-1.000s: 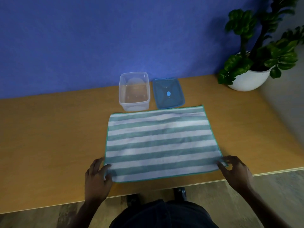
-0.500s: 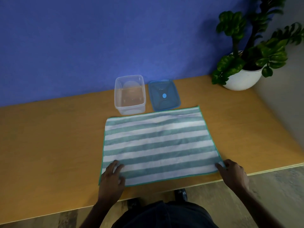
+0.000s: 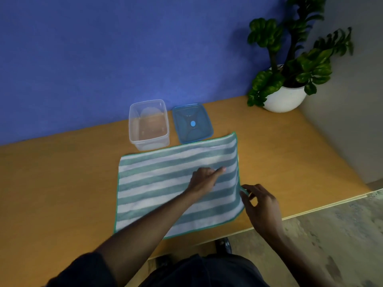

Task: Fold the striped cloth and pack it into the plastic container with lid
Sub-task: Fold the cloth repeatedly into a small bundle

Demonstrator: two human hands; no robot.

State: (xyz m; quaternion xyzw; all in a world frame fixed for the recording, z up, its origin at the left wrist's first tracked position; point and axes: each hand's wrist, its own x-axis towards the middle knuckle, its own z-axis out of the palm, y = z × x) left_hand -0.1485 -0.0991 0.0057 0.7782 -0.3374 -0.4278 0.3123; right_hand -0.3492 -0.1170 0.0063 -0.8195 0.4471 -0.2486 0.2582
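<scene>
The striped cloth (image 3: 153,183), teal and white with a green hem, lies spread flat on the wooden table (image 3: 58,183). My left hand (image 3: 204,179) reaches across it and rests on its right half, fingers loosely curled and the forefinger stretched toward the right edge. My right hand (image 3: 263,206) is at the cloth's right edge, where thumb and fingertips pinch the hem. Behind the cloth stands the clear plastic container (image 3: 148,125), uncovered and with nothing in it. Its blue lid (image 3: 192,123) lies flat just to the right of it.
A potted plant in a white pot (image 3: 285,98) stands at the table's back right corner. A blue wall runs behind the table and a grey wall (image 3: 352,121) closes the right side. The table's front edge is close to my body.
My left hand left the cloth's near left corner and moved right across the cloth. My right hand moved up from the near right corner along the right edge. The view shifted left.
</scene>
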